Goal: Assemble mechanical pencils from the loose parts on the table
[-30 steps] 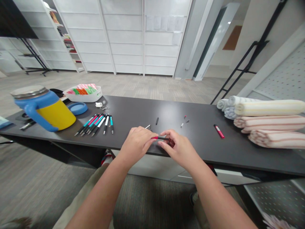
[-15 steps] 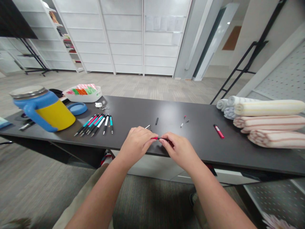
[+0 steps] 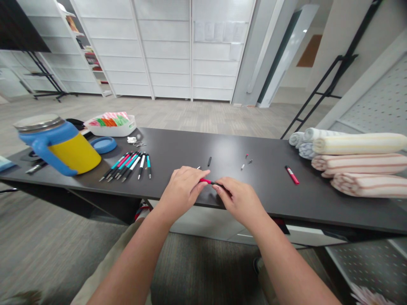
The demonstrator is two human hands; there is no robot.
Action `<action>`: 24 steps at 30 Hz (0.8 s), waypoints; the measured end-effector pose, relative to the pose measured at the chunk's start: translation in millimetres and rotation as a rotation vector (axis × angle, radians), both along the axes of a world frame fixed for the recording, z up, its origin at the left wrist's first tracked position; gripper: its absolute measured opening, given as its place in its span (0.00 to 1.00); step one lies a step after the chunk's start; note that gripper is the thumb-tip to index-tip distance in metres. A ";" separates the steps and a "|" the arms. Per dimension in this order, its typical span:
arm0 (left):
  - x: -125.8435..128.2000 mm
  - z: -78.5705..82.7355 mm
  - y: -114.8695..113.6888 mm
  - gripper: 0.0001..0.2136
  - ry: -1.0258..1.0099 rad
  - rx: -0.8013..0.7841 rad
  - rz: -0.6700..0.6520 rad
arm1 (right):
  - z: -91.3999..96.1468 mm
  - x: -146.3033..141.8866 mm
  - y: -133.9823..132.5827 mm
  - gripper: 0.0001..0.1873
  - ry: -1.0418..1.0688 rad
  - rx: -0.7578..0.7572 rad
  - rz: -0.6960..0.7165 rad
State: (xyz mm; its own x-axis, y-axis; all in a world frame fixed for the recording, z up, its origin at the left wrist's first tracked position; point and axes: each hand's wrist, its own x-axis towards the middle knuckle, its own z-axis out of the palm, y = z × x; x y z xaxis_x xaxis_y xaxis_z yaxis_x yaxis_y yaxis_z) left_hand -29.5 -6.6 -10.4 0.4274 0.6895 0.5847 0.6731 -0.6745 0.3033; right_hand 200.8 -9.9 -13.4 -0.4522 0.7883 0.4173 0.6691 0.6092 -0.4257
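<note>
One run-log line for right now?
left hand: grips red pen | right hand: pinches its black end | spare pens: lying left on table

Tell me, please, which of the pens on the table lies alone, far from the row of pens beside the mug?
The red pen lying alone near the rolled towels, right of both hands; the others lie together in a row by the yellow mug.

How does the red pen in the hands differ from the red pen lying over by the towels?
The held pen is gripped at both ends, left hand and right hand, just above the table's near edge; the loose pen lies alone, flat on the table, untouched. The held pen runs left to right and is mostly hidden; the loose one angles away and shows whole. Both are red with black.
</note>
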 end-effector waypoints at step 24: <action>2.7 -1.0 -3.2 0.09 0.067 0.063 -0.012 | -0.9 -1.5 0.1 0.16 -0.066 -0.003 0.008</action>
